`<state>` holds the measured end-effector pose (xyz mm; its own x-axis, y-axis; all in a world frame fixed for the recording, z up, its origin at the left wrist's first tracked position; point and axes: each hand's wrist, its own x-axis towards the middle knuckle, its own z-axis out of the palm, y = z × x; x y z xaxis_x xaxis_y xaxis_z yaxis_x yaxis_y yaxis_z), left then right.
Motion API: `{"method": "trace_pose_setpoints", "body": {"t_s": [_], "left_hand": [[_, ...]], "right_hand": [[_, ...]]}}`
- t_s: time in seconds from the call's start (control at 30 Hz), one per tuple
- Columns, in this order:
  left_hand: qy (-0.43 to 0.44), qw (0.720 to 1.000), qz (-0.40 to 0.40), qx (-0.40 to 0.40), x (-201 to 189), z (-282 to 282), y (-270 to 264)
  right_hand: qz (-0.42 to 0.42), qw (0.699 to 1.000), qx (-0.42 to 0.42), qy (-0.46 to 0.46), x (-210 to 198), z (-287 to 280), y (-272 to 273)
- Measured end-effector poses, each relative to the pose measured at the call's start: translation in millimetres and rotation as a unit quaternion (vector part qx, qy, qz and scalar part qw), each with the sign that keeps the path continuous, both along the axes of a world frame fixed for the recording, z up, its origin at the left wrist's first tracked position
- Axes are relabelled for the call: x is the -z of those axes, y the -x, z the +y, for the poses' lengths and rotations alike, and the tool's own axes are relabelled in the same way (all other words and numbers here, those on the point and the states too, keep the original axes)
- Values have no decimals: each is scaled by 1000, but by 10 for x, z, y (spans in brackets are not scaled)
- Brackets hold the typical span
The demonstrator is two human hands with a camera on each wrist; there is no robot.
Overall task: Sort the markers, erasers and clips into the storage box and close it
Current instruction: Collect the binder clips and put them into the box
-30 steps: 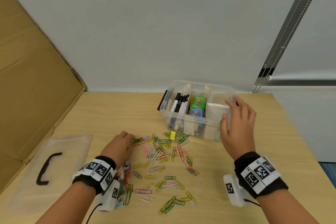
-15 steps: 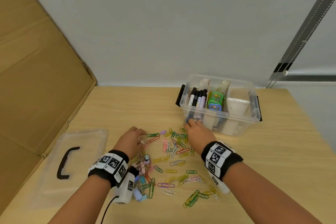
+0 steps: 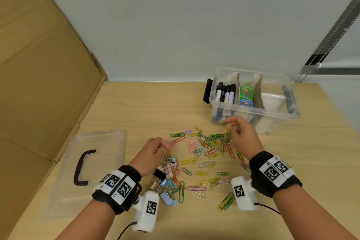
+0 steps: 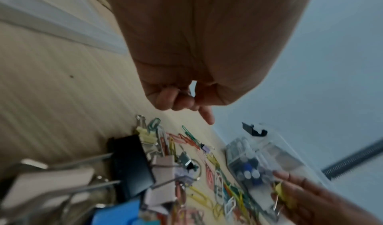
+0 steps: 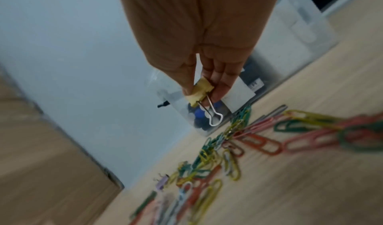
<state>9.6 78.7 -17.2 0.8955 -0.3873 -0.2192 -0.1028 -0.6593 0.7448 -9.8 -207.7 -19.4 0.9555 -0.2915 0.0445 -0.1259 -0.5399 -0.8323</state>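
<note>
Head view: the storage box [image 3: 253,112] stands open at the table's [image 3: 136,107] far right, markers [image 3: 226,93] in its left compartment, erasers [image 3: 246,96] in the middle one. Its lid [image 3: 93,165] lies at the left. Paper clips [image 3: 204,148] are scattered between the 2 hands.

Left wrist view: the left hand [image 4: 182,97] has its fingers curled, holding nothing I can make out, above binder clips [image 4: 157,168].

Right wrist view: the right hand [image 5: 207,74] pinches a yellow binder clip [image 5: 200,91] just before the box.
</note>
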Motion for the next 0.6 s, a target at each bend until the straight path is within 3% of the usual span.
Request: {"method": "trace_pose_setpoints", "body": {"t_s": [0.07,0.17,0.23,0.27,0.37,0.43,0.5,0.6], "left_hand": [[-20,999,-15,23,27,-35,11],[-70,993,-42,87,60,-61,10],[-103,986,-52,124,88,-78,-6],[-112,984,-52,131,93,-90,-10],[-125,981,-61,139,127,-104,-11],[-124,981,-58,136,148,-98,-6],[-114,983,-60,130,150,-91,-7],[-88,989,-63,105,114,-60,-17]], "right_hand": [[14,994,26,-107,-26,31,15],[60,937,76,-335,-54,157,2],[84,912,103,-387,-57,261,-44],[95,914,104,-381,-50,313,-82],[123,970,6,-208,-65,473,-219],[115,989,-72,-66,-60,582,-330],[116,978,-147,92,-19,689,-436],[148,910,-223,316,67,817,-576]]}}
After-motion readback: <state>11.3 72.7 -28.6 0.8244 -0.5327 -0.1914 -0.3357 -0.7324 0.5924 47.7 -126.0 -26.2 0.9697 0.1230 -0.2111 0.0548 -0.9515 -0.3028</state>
